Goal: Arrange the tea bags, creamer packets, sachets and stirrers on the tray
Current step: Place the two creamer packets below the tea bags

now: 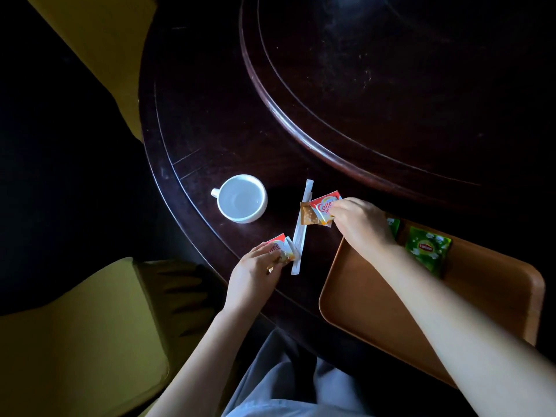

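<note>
A brown wooden tray [376, 302] lies at the table's near right edge. Two green tea bags rest on its far part, one fully visible [427, 251], the other [393, 225] mostly hidden behind my right wrist. My right hand [361, 224] pinches a red and orange creamer packet [323, 207] with a brown sachet [307, 215] behind it, just left of the tray. My left hand [252, 275] grips another creamer packet [281, 251] near the table edge. Two white wrapped stirrers [301, 227] lie on the table between my hands.
A white empty cup [242, 198] stands on the dark round table [210, 130], left of the stirrers. A raised round turntable [391, 85] fills the table's far right. Yellow-green chairs [75, 341] sit at the left.
</note>
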